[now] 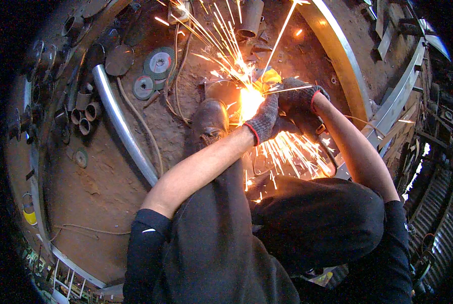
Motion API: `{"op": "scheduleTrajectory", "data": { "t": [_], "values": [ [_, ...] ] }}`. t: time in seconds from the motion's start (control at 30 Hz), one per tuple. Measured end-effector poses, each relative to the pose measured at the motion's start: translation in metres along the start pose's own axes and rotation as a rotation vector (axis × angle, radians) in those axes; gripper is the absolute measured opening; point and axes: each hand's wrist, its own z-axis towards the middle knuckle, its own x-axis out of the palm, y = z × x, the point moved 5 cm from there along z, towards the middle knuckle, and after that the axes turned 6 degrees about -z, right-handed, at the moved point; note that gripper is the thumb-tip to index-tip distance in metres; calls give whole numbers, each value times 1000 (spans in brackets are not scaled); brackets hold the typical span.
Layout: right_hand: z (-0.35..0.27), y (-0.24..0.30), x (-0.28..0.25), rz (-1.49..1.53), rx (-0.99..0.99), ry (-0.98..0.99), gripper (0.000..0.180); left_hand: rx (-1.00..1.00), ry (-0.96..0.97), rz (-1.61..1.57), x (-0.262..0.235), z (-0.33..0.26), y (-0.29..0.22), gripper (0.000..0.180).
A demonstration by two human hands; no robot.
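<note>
From the head camera: sparks (236,61) flew off a round metal piece (221,91) on the dirt floor (105,182), pinned under a boot (209,119). The left hand (263,120), gloved, had its fingers wrapped on what looked like an angle grinder (302,124), mostly lost in glare. The right hand (300,99) clamped its body too. Grinding discs (153,71) and a bent pipe (122,126) lay well apart, left.

Bare dirt floor (110,182) (reddish-brown, dusty), strewn with a bent metal pipe (122,126) and 2 grinding discs (153,73).
</note>
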Motion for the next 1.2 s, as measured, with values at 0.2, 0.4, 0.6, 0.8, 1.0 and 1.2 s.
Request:
{"op": "scheduleTrajectory", "data": {
  "t": [0.2, 0.4, 0.6, 0.8, 1.0, 1.2],
  "values": [
    [13, -27, 13, 146, 97, 56, 30, -71, -24, -16, 8, -7, -3, 69],
    [17, -6, -4, 107, -79, -2, 33, -60, 27, -40, 3, -6, -12, 63],
    [4, 17, -27, -34, 73, 44, 44, -10, -38, -102, -8, 7, -16, 55],
    [2, 12, -20, 36, 53, 111, 39, -68, -81, -134, -6, 8, -6, 54],
    [8, 2, -12, 15, 178, 43, 35, 15, -14, -96, -5, 5, -10, 58],
    [7, 6, -16, -38, 50, 112, 36, -58, -94, -114, -13, 10, -8, 59]
  ]
}}
